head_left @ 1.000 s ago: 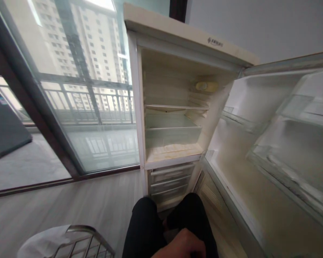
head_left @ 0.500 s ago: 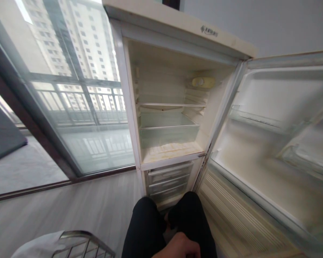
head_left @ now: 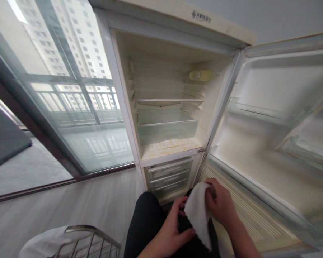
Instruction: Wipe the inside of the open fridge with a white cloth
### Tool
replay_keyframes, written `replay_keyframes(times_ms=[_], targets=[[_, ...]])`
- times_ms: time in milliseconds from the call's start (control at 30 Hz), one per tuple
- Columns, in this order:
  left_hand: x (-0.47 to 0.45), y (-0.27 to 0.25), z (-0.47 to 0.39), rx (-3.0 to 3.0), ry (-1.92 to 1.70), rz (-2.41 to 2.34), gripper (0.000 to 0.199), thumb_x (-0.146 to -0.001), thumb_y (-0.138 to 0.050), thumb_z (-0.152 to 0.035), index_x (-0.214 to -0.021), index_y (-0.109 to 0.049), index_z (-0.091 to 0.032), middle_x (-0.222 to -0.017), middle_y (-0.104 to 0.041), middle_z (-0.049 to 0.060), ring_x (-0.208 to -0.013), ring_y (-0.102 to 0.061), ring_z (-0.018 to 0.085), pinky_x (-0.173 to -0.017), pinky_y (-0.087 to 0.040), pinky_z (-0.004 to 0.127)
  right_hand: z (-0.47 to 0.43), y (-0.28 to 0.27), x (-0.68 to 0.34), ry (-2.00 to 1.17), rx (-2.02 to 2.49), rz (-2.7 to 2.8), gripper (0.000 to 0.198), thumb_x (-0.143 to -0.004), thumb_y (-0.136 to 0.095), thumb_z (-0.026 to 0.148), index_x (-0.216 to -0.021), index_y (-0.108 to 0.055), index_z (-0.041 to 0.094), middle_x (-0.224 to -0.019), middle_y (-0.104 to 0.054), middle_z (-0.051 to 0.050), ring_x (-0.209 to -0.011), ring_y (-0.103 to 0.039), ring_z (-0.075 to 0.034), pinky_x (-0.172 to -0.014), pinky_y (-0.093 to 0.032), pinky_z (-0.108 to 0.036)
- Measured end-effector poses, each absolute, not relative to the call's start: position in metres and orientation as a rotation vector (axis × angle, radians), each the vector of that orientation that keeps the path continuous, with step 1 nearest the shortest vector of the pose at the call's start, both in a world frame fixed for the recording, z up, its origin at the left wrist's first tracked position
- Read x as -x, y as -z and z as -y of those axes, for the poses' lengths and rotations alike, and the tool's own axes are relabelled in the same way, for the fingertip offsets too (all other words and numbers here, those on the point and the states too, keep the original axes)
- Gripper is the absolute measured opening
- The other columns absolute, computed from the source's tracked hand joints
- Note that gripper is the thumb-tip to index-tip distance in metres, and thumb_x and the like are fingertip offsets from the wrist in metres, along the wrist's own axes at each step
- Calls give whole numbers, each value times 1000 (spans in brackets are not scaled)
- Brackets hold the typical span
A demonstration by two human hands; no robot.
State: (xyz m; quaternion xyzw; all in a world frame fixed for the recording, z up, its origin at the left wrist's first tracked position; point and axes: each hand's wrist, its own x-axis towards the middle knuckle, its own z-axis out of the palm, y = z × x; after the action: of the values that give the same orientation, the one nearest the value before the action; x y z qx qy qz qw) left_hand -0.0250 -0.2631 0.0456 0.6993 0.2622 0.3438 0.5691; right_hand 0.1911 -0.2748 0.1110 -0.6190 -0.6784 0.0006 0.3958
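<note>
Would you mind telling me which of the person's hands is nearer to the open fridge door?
Right. The right hand grips the white cloth close beside the fridge door; the left hand holds the cloth's other edge, farther from the door.

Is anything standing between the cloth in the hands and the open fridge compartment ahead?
Nothing visible does. Both the left hand and right hand hold the white cloth above the knees, and the space up to the open fridge compartment holds no object.

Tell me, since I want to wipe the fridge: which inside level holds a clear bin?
The middle level: a clear bin sits just below the glass shelf. The drawers lower down are separate, behind the divider.
</note>
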Motion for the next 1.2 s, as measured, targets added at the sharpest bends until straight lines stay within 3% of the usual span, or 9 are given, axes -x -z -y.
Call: replay_keyframes(times_ms=[100,200,400,533,600,700,933,1067,1200], targets=[[25,-43,257,-1440,-900,-613,57,-88,-66,-43,-138,-48,-22,-130,-60,11,-116,-57,25,-103,-44,38,265,-101,-164,-204,1587,1841,13,-95,-47,19,-98,-60,19,-79,-67,0,-71,-65,-15,-66,-45,-27],[27,-34,251,-1277,-952,-734,39,-90,-62,-51,-113,-61,-19,-99,-66,6,-89,-60,18,-82,-48,29,258,-93,-154,-253,1605,1862,11,-95,-47,20,-97,-58,21,-80,-67,0,-73,-65,-17,-68,-43,-28],[28,-18,237,-1124,-1048,-931,47,-82,-67,-64,-84,-56,-19,-66,-50,-5,-59,-43,9,-56,-34,21,274,-70,-162,128,1554,1739,23,-92,-55,22,-115,-58,22,-112,-64,-9,-107,-60,-26,-94,-46,-41],[21,-21,232,-1105,-1030,-906,47,-83,-66,-64,-81,-53,-19,-66,-50,-5,-58,-44,9,-56,-36,21,293,-51,-135,-119,1348,1856,59,-82,-71,26,-135,-45,20,-129,-57,-12,-119,-56,-26,-102,-47,-39],[17,-25,228,-1156,-1019,-884,46,-83,-67,-63,-80,-54,-18,-67,-50,-5,-61,-45,9,-59,-38,22,295,-46,-124,-324,1308,1874,49,-84,-68,22,-129,-48,21,-126,-58,-11,-115,-58,-22,-98,-49,-34],[14,-27,223,-1234,-998,-897,47,-83,-66,-63,-78,-54,-18,-68,-50,-4,-63,-45,10,-60,-37,22,288,-43,-126,-436,1316,1827,8,-96,-49,17,-100,-53,22,-110,-62,-7,-100,-62,-18,-88,-49,-30],[18,-22,222,-1257,-799,-661,44,-84,-70,-56,-103,-54,-20,-88,-60,-1,-77,-55,13,-70,-43,25,279,-42,-153,-532,1410,1653,14,-103,-43,30,-97,-52,21,-80,-61,0,-70,-58,-14,-66,-41,-26],[19,-21,225,-1276,-790,-564,75,-75,-81,-50,-134,-45,-23,-114,-63,6,-100,-59,20,-85,-45,30,283,-39,-152,-651,1352,1423,24,-105,-40,41,-99,-53,21,-82,-61,-2,-74,-59,-15,-69,-45,-25],[17,-16,225,-1447,-736,-672,45,-79,-75,-53,-101,-61,-17,-89,-61,2,-84,-55,17,-77,-42,28,285,-37,-150,-716,1275,1347,27,-104,-42,44,-107,-57,21,-97,-64,-6,-91,-62,-18,-80,-49,-28]])
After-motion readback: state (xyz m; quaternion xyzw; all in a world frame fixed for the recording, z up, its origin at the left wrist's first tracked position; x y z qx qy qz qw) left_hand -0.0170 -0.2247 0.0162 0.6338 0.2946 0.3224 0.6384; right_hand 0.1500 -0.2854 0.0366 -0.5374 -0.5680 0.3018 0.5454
